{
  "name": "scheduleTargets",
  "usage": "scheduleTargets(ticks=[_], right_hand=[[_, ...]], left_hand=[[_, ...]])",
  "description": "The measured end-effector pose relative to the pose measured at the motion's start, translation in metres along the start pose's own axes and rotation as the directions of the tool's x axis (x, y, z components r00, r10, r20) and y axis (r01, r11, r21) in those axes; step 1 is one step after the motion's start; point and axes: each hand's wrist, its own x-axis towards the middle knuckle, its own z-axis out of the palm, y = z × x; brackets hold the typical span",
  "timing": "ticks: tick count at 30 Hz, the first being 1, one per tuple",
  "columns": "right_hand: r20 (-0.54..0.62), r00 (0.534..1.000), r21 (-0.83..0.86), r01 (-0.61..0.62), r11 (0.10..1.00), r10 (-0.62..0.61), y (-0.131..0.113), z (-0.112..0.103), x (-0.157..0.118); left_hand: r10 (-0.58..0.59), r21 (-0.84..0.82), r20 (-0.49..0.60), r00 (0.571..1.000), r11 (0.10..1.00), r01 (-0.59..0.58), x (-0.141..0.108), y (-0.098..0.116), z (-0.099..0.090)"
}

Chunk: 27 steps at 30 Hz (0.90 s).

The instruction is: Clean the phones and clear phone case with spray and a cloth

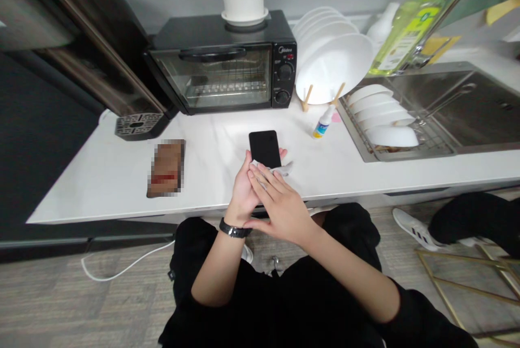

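Observation:
A black phone lies in my left hand, whose thumb and fingertips show at its two long sides. My right hand is laid over the lower part of the phone, pressing a crumpled white cloth or tissue against it. The cloth sticks out to the right of my fingers. A small spray bottle with a blue and yellow label stands on the counter, to the right of the phone. A black band is round my left wrist.
On the white counter are a toaster oven, racked white plates and, left, a blurred-out brown item. A sink with bowls is at right. A person's shoe shows below.

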Motion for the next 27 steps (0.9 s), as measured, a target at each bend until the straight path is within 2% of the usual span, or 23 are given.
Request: scheduleTargets(ticks=[5,9,16,19,22,27], right_hand=[[0.0,1.0,-0.023,-0.009,1.0,0.009,-0.005,0.001,-0.015],[0.005,1.0,-0.048,-0.021,0.999,0.021,-0.001,0.001,-0.014],[-0.04,0.997,-0.085,-0.07,0.994,0.067,0.01,0.003,-0.014],[-0.078,0.989,-0.076,-0.129,0.989,0.123,0.023,-0.003,-0.002],[-0.127,0.976,-0.073,-0.184,0.98,0.174,0.038,-0.012,0.021],[-0.122,0.98,-0.073,-0.169,0.983,0.16,0.049,-0.018,0.057]], left_hand=[[-0.041,-0.089,-0.071,0.997,0.995,0.034,-0.002,0.004,0.009],[-0.045,-0.08,-0.036,0.998,0.996,0.042,-0.006,0.004,0.014],[-0.037,-0.105,-0.005,0.999,0.994,0.037,-0.003,0.0,0.01],[0.033,-0.11,-0.03,0.999,0.993,-0.036,0.002,-0.004,0.009],[0.118,-0.088,-0.06,0.991,0.988,-0.123,0.007,-0.005,0.005],[0.096,-0.047,-0.003,0.995,0.994,-0.096,0.009,-0.006,0.0]])
